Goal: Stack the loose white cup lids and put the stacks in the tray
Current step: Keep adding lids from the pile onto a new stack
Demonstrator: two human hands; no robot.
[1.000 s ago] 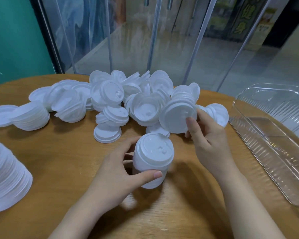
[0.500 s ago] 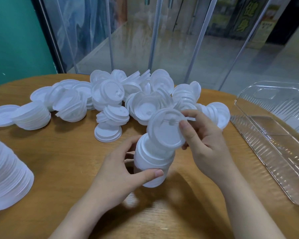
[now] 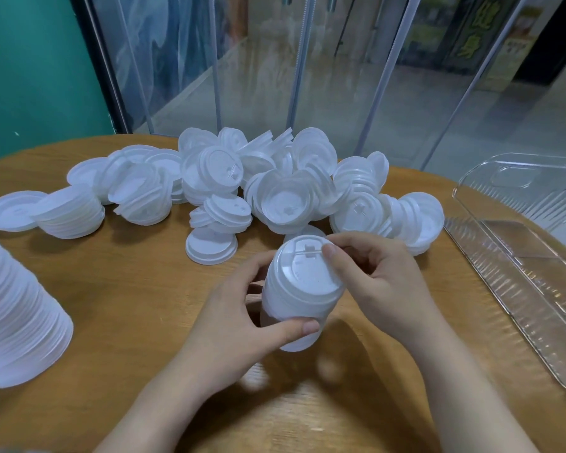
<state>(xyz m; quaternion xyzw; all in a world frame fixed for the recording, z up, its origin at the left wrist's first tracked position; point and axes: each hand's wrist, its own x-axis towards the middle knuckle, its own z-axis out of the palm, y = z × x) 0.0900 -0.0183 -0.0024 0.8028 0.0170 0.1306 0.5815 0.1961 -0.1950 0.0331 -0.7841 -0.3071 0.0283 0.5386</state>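
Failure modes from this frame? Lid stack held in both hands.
1. The left hand grips the lid stack while the right hand seats the top lid; seated askew, it may slip off.
2. The stack leans, so a loose grip might spill it on the table.
3. The loose pile sits close behind; a reaching hand may scatter it.

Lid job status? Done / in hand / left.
Done: one tall stack lies at table's left edge. In hand: left hand holds a short stack; right hand seats a lid on it. Left: loose lids piled behind; clear tray holds no lids.
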